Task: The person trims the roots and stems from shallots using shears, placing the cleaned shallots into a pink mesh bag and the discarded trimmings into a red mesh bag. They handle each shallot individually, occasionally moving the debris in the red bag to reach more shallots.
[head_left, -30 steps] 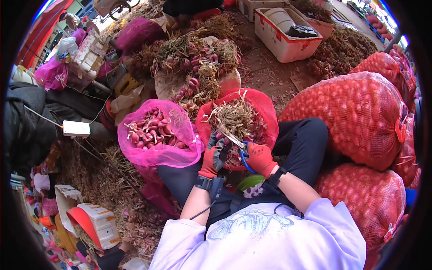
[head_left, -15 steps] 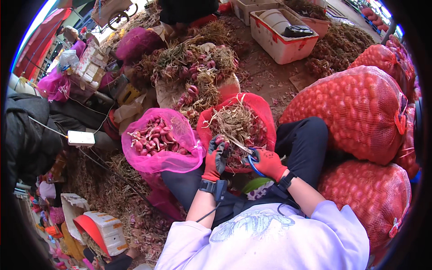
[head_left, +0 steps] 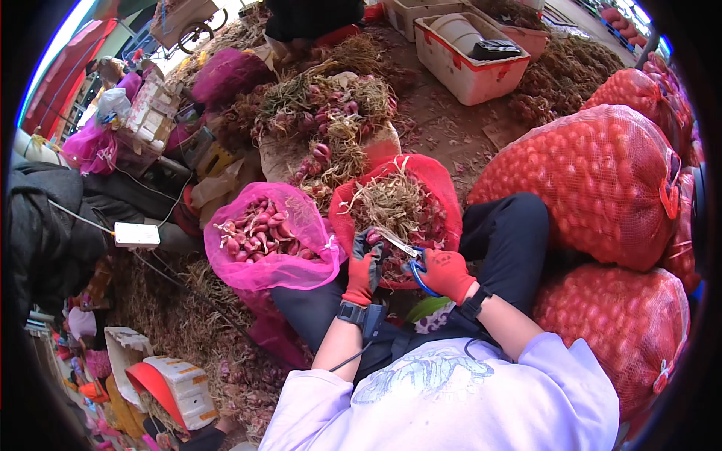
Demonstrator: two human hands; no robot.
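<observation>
In a red and grey work glove, my left hand (head_left: 363,270) is closed round a shallot (head_left: 373,237), mostly hidden by the fingers. My right hand (head_left: 445,275), gloved alike, grips blue-handled scissors (head_left: 397,241). Their metal blades point at the shallot and look slightly parted. Both hands are over the near side of a red mesh bag (head_left: 447,192), which holds dry stalks and skins (head_left: 391,197). To its left, a pink mesh bag (head_left: 293,278) stands open with trimmed shallots (head_left: 263,225) inside.
Beyond the bags lies a heap of untrimmed shallots (head_left: 331,105). Full red net sacks (head_left: 579,180) crowd my right side. A white foam box (head_left: 470,75) stands at the back. On the left are a dark-clothed person (head_left: 53,225) and a white cabled box (head_left: 137,235).
My left hand has turned slightly at the wrist, with the shallot still in it. The scissor blades now look more parted, and the right hand has shifted a little left.
</observation>
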